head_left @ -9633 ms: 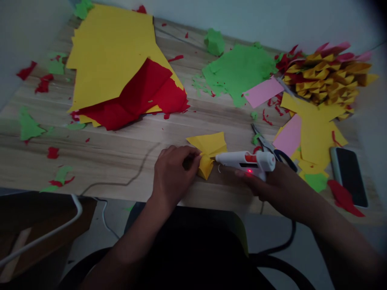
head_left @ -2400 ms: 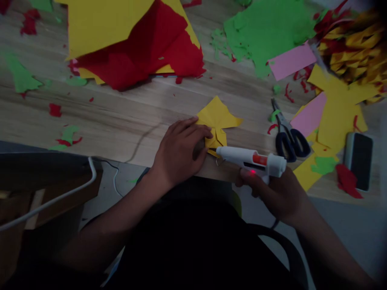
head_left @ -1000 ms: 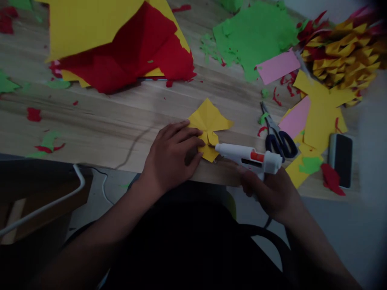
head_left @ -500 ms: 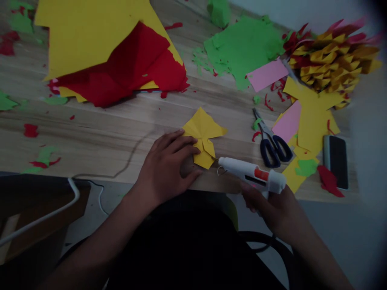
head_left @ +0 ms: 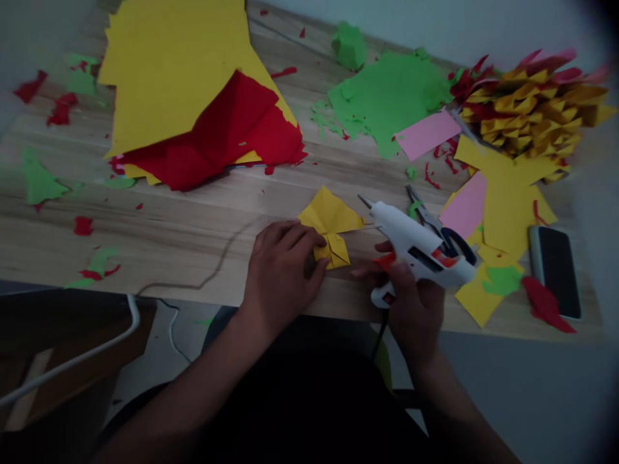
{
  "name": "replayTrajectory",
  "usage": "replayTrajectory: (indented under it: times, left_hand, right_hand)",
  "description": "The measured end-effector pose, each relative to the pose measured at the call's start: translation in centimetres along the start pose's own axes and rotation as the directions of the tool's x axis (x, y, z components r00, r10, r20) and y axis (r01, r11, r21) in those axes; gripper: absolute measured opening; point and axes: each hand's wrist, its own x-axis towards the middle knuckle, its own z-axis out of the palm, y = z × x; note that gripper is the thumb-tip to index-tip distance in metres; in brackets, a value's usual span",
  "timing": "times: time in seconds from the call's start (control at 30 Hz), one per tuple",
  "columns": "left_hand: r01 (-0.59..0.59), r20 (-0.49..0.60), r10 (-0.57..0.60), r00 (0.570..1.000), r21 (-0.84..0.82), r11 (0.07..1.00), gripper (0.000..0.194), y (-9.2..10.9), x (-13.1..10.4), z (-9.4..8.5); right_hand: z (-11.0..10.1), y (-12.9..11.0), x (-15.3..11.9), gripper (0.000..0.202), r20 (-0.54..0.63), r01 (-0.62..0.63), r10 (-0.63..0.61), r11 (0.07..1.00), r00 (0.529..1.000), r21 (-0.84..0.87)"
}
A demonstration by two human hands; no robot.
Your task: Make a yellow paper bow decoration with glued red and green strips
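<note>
A small piece of folded yellow paper (head_left: pixel 333 216) lies near the table's front edge, its lower flap folded in. My left hand (head_left: pixel 287 264) has its thumb and fingertips closed on the paper's lower left side, pressing it against the table. In my right hand (head_left: pixel 413 303) is a white hot glue gun (head_left: pixel 411 238) with an orange trigger. The nozzle points up and left, clear of the paper. Behind the gun lie dark-handled scissors (head_left: pixel 457 243), partly hidden by it.
Yellow sheets (head_left: pixel 174 77) with crumpled red paper (head_left: pixel 232 132) lie back left. Torn green paper (head_left: pixel 387 96) is at the back. Folded yellow paper pieces (head_left: pixel 527 109) are bunched far right, and a phone (head_left: pixel 558 270) rests at the right. Scraps litter the wooden table (head_left: pixel 193 225).
The glue gun has lifted off the paper's lower flap and tilted upward. That flap is now folded up, and my left thumb has come in onto the paper. The view has shifted slightly.
</note>
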Motion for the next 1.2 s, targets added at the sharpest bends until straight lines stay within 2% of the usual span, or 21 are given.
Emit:
replayTrajectory:
  times: [0.23,0.4,0.5,0.6,0.7,0.77,0.97,1.2]
  left_hand:
    - [0.005,-0.031,-0.005,0.999,-0.021,1.000,0.012,0.0,0.0,0.3]
    - [-0.003,-0.049,0.000,0.999,-0.058,0.998,0.014,-0.5,-0.3,0.3]
    - [-0.014,-0.035,0.011,0.999,-0.090,0.996,0.018,-0.6,-0.6,0.2]
    - [-0.017,-0.018,0.015,1.000,-0.083,0.996,0.018,-0.7,-0.8,0.0]
    - [-0.041,-0.016,0.040,0.999,-0.065,0.997,0.017,-0.8,-0.9,0.0]
    - [-0.066,-0.014,0.065,0.998,-0.054,0.996,0.016,-0.8,-0.8,0.1]
    - [-0.094,-0.087,0.092,0.992,-0.023,0.995,0.019,-0.7,-0.9,-0.1]
    - [-0.098,-0.001,0.098,0.995,-0.026,0.995,0.021,-0.5,-1.0,-0.2]
  right_hand:
    - [1.0,0.9,0.3,0.028,0.134,0.244,-0.219,0.945,0.967,-0.218]
    - [1.3,0.8,0.3,0.023,0.233,0.422,-0.354,0.805,0.906,-0.417]
    - [1.3,0.9,0.3,0.022,0.275,0.479,-0.393,0.747,0.877,-0.461]
    - [1.0,0.9,0.2,0.021,0.218,0.378,-0.317,0.853,0.923,-0.359]
    - [0.7,1.0,0.0,0.025,0.044,0.188,-0.183,0.960,0.982,-0.206]
    - [0.6,1.1,0.0,0.027,-0.030,0.134,-0.141,0.977,0.990,-0.166]
    - [0.7,1.1,0.2,0.021,-0.059,0.134,-0.140,0.986,0.988,-0.101]
    - [0.6,1.7,0.0,0.023,-0.044,0.062,-0.064,0.997,0.997,-0.042]
